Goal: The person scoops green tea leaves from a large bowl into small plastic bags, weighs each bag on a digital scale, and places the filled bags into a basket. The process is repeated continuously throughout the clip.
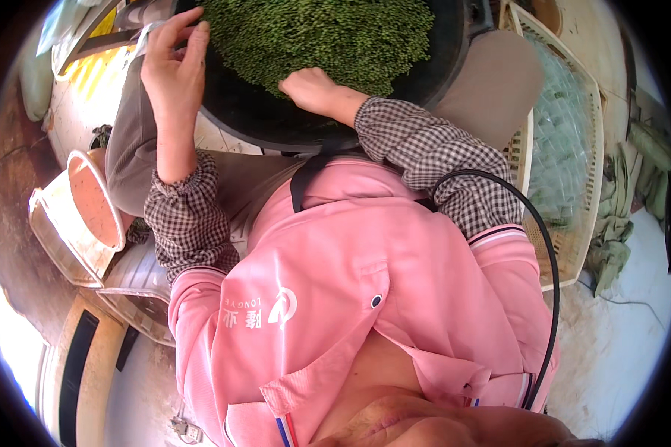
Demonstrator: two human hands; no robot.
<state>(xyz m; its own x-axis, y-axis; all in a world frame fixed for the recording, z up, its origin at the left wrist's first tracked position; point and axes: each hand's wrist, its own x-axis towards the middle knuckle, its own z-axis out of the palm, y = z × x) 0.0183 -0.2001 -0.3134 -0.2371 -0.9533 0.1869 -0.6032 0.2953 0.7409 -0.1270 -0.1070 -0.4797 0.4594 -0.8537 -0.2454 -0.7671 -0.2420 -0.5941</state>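
Observation:
A wide black basin (246,123) rests across my lap, with a heap of small round green buds or berries (324,39) in it. My left hand (176,67) is raised at the basin's left rim, its thumb and forefinger slightly apart, with nothing plainly seen between them. Against the near edge of the heap, my right hand (308,88) has its fingers curled down; its fingertips are partly hidden, and whether they pinch any of the green pieces cannot be told. Both forearms wear checked sleeve covers.
To the right stands a cream plastic basket (592,167) full of clear plastic packaging (562,128). A pale pink tub (95,201) and whitish containers stand at the left. A black cable (551,262) loops by my right arm. A power socket (187,430) lies lower left.

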